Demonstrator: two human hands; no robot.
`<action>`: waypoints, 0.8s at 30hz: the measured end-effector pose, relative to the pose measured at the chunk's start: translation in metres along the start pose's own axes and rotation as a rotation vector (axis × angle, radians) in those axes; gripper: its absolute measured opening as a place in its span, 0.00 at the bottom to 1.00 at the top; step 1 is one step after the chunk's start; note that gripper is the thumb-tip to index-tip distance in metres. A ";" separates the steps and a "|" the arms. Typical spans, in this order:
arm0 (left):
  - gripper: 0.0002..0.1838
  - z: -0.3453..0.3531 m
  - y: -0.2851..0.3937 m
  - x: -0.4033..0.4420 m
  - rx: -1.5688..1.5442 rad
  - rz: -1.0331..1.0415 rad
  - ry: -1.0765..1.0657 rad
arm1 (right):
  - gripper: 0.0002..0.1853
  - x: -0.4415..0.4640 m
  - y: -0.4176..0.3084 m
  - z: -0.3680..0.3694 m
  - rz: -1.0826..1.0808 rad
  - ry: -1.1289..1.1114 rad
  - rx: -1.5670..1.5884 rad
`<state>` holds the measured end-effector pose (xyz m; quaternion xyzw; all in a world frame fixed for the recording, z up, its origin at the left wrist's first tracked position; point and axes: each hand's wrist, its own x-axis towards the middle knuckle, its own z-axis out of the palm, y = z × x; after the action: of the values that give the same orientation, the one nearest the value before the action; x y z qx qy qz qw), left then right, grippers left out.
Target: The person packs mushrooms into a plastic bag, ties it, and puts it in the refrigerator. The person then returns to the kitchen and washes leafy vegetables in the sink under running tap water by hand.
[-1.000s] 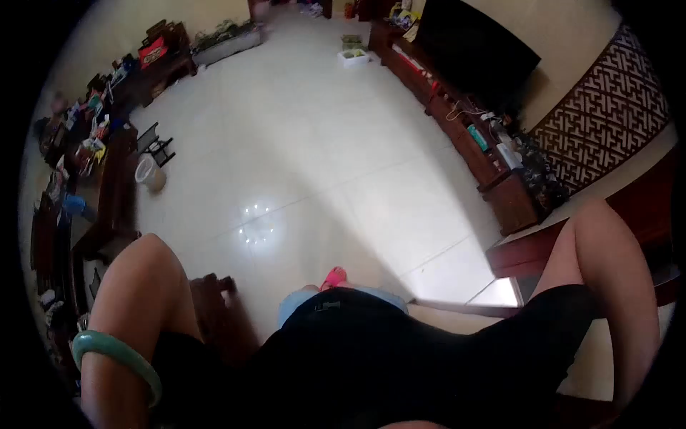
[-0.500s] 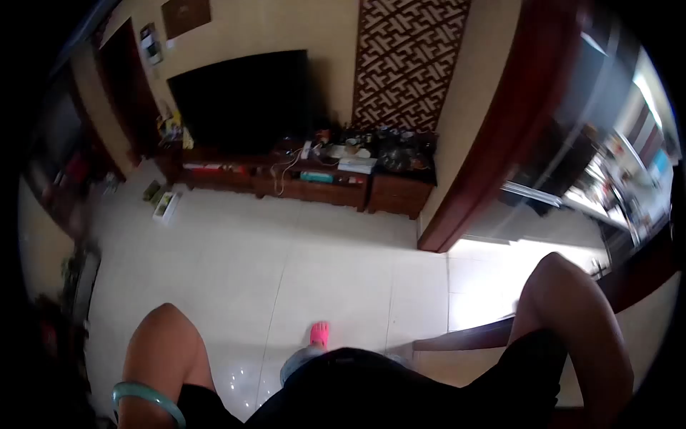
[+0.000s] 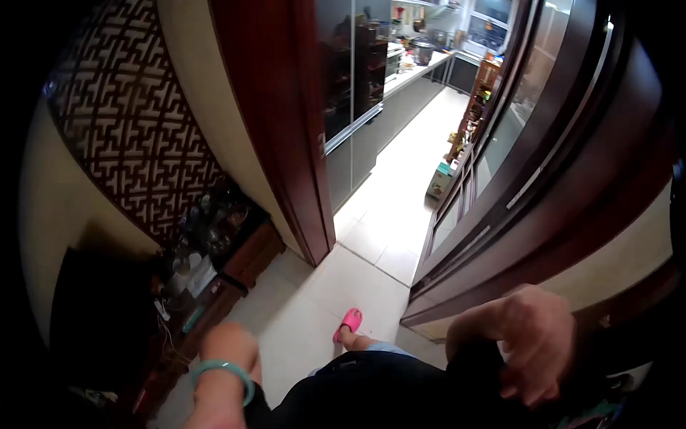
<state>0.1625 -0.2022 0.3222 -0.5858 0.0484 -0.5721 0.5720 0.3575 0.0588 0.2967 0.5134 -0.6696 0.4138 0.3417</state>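
Note:
My right hand [image 3: 537,344] is raised at the lower right, blurred, its fingers curled inward with nothing visible in them. It appears in front of the dark wood at the right. At the lower left, my left hand [image 3: 230,344] is a rounded, blurred shape above a green bangle [image 3: 227,366]; its fingers cannot be made out, and no held object shows. Below me, a foot in a pink slipper [image 3: 348,325] rests on the pale tiles, near a doorway with a dark red frame [image 3: 286,136].
Beyond the doorway lies a kitchen with a long counter [image 3: 421,74], grey cabinets and a shelf rack [image 3: 471,107]. Glass-panelled sliding doors [image 3: 493,154] stand at the right. At the left are a cluttered low cabinet [image 3: 250,261], a dark television [image 3: 100,314] and a lattice panel [image 3: 136,114].
The view has swung right from the living room to the kitchen doorway. My right hand has come into sight; earlier only a bent arm showed there. The bangled arm is now nearer the middle.

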 end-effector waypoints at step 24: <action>0.29 0.194 -0.163 -0.802 -0.900 -1.399 -1.945 | 0.16 -0.290 0.320 -0.262 1.055 1.262 0.253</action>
<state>-0.0674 0.5429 0.0076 -0.8027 -0.5166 -0.0210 -0.2974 0.1248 0.4552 0.0868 -0.1618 -0.4533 0.8018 0.3541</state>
